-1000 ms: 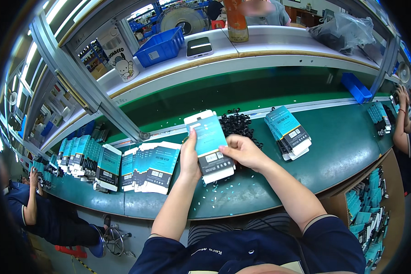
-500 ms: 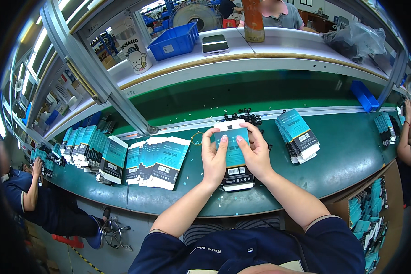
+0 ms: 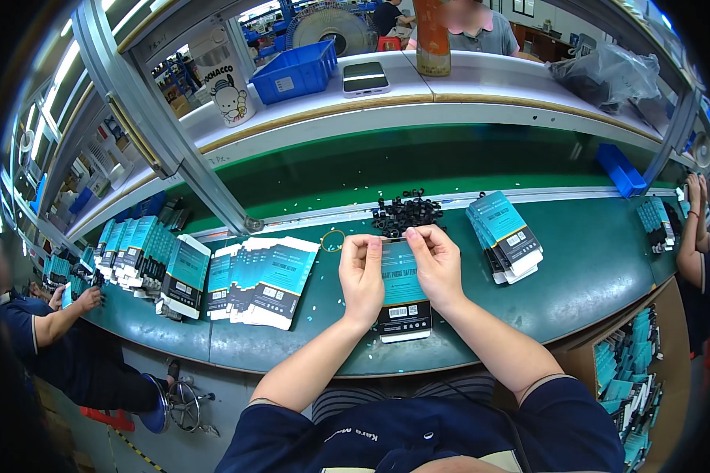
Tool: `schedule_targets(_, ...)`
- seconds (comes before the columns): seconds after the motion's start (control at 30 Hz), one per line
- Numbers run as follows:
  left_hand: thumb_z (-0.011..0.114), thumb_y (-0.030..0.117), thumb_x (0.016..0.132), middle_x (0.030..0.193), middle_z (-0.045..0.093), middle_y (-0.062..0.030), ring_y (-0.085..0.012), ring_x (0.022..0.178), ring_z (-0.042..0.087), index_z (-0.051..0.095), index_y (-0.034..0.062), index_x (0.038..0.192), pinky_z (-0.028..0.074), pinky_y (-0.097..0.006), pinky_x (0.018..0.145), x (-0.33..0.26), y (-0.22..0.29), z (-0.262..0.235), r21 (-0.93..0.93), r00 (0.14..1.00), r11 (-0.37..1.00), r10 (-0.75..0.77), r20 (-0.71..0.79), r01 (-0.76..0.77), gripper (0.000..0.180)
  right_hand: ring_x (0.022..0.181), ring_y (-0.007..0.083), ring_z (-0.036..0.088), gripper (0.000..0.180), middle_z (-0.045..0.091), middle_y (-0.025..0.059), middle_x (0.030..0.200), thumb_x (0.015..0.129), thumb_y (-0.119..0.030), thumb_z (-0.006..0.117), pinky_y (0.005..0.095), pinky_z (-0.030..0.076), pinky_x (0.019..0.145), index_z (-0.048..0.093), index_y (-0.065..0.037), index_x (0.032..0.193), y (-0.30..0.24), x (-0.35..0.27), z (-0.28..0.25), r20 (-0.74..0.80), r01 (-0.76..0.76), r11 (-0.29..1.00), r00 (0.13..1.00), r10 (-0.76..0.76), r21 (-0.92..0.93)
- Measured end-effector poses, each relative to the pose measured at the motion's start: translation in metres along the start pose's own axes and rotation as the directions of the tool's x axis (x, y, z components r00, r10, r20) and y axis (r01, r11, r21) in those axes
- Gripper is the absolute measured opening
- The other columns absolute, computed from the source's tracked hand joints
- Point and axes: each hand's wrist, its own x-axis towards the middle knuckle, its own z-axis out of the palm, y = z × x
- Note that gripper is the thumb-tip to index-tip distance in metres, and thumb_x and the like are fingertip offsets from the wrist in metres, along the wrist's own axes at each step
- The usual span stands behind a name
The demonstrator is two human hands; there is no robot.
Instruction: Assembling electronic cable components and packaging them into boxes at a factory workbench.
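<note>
Grips with the left hand (image 3: 363, 276), fingers curled and thumb near the top, the upper left edge of a flat, rectangular teal-and-black cardboard box (image 3: 403, 292) with a thin orange stripe; grips with the right hand (image 3: 439, 264) the upper right edge of the same box. Holds both hands narrow on it, thumbs almost side by side, hiding part of its top end. Points its black, white-edged lower end toward the body, below both hands; cannot tell contact from a slight gap between that end and the smooth green tabletop (image 3: 576, 252). Has just beyond the fingertips a loose heap of small black pieces (image 3: 406, 213), left of the left hand a fanned row of teal-and-black boxes (image 3: 280, 284), and right of the right hand a leaning stack of similar boxes (image 3: 503, 225).
</note>
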Motion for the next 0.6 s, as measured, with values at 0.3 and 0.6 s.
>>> schedule_targets(0.3, 0.049, 0.005, 0.093, 0.076, 0.057, -0.0024, -0.0021, 0.066, 0.046, 0.040, 0.0065, 0.101, 0.034, -0.017, 0.056, -0.004, 0.009, 0.002, -0.033, 0.993, 0.993, -0.115, -0.012, 0.114, 0.012, 0.062, 0.0010, 0.051, 0.013, 0.061, 0.0020, 0.073, 0.087, -0.008, 0.061, 0.0165, 0.039, 0.053, 0.050, -0.002, 0.090, 0.000, -0.002, 0.000, -0.049, -0.041, 0.992, 0.998, 0.047, 0.116)
schedule_targets(0.6, 0.059, -0.002, 0.086, 0.087, 0.057, -0.0070, -0.0097, 0.081, 0.053, 0.039, 0.0070, 0.090, 0.043, -0.021, 0.073, -0.001, -0.002, 0.004, -0.104, 0.999, 0.994, -0.043, -0.019, 0.041, 0.022, 0.072, 0.0058, 0.056, 0.024, 0.060, 0.0064, 0.079, 0.082, -0.011, 0.069, 0.0200, 0.045, 0.061, 0.047, -0.004, 0.087, -0.002, 0.006, 0.001, 0.036, -0.014, 0.996, 0.999, 0.011, 0.085)
